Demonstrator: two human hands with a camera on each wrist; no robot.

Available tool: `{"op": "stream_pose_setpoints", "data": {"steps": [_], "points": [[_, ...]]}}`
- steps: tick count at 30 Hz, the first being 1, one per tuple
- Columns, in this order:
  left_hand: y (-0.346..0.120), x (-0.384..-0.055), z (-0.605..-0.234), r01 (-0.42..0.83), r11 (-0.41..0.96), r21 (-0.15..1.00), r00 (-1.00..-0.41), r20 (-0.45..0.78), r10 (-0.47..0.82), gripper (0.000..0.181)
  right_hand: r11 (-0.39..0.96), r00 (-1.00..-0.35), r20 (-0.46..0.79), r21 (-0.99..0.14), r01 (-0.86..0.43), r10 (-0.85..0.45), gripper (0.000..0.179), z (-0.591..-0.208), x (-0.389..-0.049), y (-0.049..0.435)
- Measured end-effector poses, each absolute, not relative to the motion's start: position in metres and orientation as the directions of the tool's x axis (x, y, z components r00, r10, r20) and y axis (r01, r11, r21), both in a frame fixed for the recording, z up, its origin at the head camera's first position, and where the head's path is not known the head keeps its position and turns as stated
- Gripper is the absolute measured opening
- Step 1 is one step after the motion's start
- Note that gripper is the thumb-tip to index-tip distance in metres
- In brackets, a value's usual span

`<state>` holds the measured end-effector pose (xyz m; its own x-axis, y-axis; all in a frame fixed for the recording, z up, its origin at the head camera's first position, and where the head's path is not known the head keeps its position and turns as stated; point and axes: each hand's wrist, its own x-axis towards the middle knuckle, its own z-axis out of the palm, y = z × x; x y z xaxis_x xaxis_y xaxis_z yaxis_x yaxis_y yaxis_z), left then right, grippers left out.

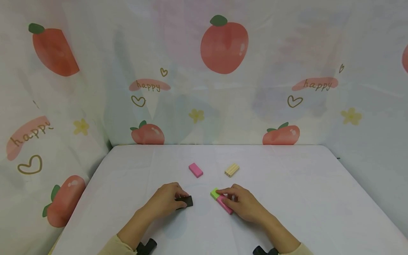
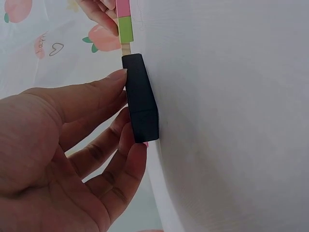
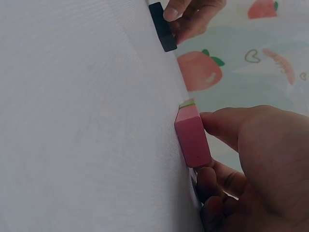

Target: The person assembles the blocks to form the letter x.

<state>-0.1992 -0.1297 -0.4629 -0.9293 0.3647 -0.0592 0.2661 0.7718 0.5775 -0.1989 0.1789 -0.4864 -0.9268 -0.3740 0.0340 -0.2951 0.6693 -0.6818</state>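
My left hand (image 1: 165, 199) holds a small black block (image 1: 188, 201) low over the white table, thumb on one side and fingers on the other. The left wrist view shows this block (image 2: 141, 99) as long, with smooth faces. To its right, my right hand (image 1: 245, 204) pinches a bar that is lime green at its far end and pink at its near end (image 1: 227, 208), lying slanted on the cloth. Its pink end (image 3: 194, 142) faces the camera in the right wrist view, between thumb and fingers. The fingers partly cover the bar in the head view.
Farther back on the white tabletop (image 1: 287, 184) lie a pink block (image 1: 196, 170) and, to its right, a pale yellow striped block (image 1: 232, 170). A printed cloth (image 1: 178, 46) with fruit and hearts hangs behind the table and along its sides.
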Motion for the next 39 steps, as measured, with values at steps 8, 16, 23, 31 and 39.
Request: {"op": "stream_pose_setpoints", "data": {"steps": [8, 16, 23, 31, 39], "points": [[-0.1294, -0.1987, -0.4635, 0.251, 0.778, 0.576, -0.932, -0.072, 0.354, 0.026, 0.669, -0.927, 0.026, -0.685, -0.288, -0.373, 0.030, -0.4861, -0.1984, 0.1784], [-0.1283, -0.1983, -0.4627, 0.253, 0.773, 0.581, -0.932, -0.069, 0.357, 0.026, 0.655, -0.922, 0.036, -0.693, -0.300, -0.385, 0.030, -0.4862, -0.1994, 0.1788], [-0.1272, -0.1991, -0.4638, 0.246, 0.778, 0.577, -0.933, -0.075, 0.351, 0.026, 0.666, -0.926, 0.031, -0.685, -0.294, -0.377, 0.030, -0.4860, -0.1988, 0.1785], [-0.1238, -0.1997, -0.4636, 0.235, 0.786, 0.572, -0.937, -0.082, 0.340, 0.027, 0.660, -0.925, 0.027, -0.693, -0.291, -0.379, 0.029, -0.4842, -0.1998, 0.1790], [-0.1198, -0.2013, -0.4646, 0.251, 0.787, 0.564, -0.935, -0.068, 0.347, 0.028, 0.658, -0.927, 0.034, -0.695, -0.291, -0.374, 0.029, -0.4860, -0.1987, 0.1795]]}}
